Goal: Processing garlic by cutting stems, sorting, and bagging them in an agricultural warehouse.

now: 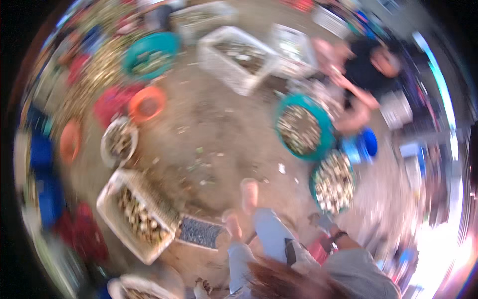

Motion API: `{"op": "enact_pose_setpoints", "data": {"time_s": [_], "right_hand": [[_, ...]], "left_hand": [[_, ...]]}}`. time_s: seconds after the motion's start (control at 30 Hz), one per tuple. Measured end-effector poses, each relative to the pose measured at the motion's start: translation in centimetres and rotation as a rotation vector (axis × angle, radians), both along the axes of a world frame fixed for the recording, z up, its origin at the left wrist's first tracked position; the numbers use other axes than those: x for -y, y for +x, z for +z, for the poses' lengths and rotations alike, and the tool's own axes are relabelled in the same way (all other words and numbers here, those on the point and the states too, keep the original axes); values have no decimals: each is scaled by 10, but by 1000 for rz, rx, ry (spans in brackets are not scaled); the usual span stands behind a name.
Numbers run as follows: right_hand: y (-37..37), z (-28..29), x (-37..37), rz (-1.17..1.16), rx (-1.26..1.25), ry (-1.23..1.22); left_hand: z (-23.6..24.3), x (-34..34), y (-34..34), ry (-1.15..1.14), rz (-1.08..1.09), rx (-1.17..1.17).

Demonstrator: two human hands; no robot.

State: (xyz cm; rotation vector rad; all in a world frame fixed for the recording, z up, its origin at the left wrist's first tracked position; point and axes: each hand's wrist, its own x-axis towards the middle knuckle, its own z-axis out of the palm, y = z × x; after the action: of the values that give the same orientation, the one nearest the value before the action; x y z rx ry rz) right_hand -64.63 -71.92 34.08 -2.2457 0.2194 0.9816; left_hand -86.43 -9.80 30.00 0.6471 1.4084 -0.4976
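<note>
The whole view is smeared. At the bottom, my left hand (203, 286) shows partly beside my leg, fingers apart, holding nothing visible. My right hand (326, 226), below a dark wristband, reaches beside a teal tub of cut pale pieces (332, 183); its fingers are too blurred to read. Left of my feet are a white crate of pale, rounded pieces (139, 212) and a grey speckled rectangular item (198, 234). A red object (316, 249) is partly hidden by my right arm.
A co-worker (368, 65) bends at upper right near another teal tub (303, 129), a blue bucket (363, 145) and white crates (236, 60). Orange basins (147, 103), a white basket (119, 142) and another teal basin (152, 55) stand left, near more people at the back.
</note>
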Motion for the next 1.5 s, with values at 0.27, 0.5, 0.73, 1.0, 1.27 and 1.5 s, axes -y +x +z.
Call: {"op": "enact_pose_setpoints", "data": {"time_s": [0.27,0.5,0.73,1.0,1.27,1.5], "right_hand": [[-203,39,-61,-1310,-128,94],[-397,44,-178,-1621,-225,40],[-485,108,-206,-1532,195,-127],[-532,74,-325,-2146,-91,-98],[-583,75,-428,-2778,-274,378],[-716,44,-362,-2410,-475,383]], "left_hand": [[18,-40,206,302,-679,196],[24,74,341,381,-1295,456],[46,214,290,170,-1799,479],[6,297,267,161,-2021,345],[10,447,203,75,-2269,637],[-26,541,29,101,-2292,610]]}}
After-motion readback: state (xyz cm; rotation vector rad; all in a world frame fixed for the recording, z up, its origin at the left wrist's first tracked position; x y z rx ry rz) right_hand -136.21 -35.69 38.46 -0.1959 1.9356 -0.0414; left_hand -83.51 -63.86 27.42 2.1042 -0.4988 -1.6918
